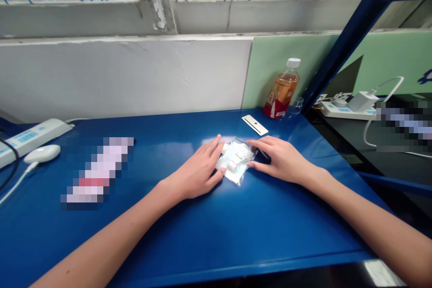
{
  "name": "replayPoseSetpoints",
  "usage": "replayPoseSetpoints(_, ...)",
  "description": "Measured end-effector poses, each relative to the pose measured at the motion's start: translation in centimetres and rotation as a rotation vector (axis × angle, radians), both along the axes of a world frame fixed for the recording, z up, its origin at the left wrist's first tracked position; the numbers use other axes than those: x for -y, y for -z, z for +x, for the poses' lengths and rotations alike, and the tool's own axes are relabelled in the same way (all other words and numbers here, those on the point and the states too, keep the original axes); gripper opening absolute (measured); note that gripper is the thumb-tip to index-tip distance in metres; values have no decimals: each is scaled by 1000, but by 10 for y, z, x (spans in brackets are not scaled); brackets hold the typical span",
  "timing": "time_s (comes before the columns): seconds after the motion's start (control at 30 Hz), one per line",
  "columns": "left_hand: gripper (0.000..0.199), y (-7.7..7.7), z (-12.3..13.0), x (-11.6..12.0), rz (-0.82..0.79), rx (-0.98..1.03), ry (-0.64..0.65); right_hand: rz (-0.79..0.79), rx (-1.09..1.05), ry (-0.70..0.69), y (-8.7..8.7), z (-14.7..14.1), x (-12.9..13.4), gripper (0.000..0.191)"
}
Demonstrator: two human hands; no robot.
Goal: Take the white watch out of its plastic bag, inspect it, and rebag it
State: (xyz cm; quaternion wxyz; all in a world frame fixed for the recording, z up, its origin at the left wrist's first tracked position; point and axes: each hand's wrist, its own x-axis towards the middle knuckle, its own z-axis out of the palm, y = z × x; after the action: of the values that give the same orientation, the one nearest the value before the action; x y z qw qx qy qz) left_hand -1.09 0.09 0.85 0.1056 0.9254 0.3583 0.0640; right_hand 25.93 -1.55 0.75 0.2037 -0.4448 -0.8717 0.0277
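A small clear plastic bag [239, 175] with white contents lies on the blue tabletop [202, 243]. Inside it a coiled white cord and a blocky white piece show, but their kind is unclear. My left hand [199, 166] rests at the bag's left edge, fingers stretched out and touching it. From the right, my right hand [283, 158] reaches the opposite edge with thumb and fingers apart. Beneath the right fingers is a dark object [265, 156], mostly hidden. Behind the bag lies a flat white strip [255, 124] with a dark slot.
A drink bottle [282, 89] with a white cap stands at the back right beside a blue metal post [347, 31]. On the left are a phone-shaped blurred object [101, 171], a white mouse-like device [42, 154] and a power strip [37, 139]. Another power strip [347, 110] sits beyond the post.
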Motion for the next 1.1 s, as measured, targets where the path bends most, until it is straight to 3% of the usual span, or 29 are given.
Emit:
replayPoseSetpoints(0.17,53,4,0,-3,82,37,-57,-59,-10,-22,-2,2,1,47)
replayPoseSetpoints(0.3,73,3,-1,-5,74,34,-25,-35,-30,-96,-5,5,0,41)
replayPoseSetpoints(0.4,80,1,-3,-6,42,18,-18,-15,-22,-135,-6,9,-3,51)
replayPoseSetpoints(0.57,81,1,-6,-9,22,-7,-22,-129,50,-164,-3,15,-5,70)
replayPoseSetpoints(1.1,84,-4,-9,-12,-25,-41,-15,-177,48,-142,0,14,-3,73)
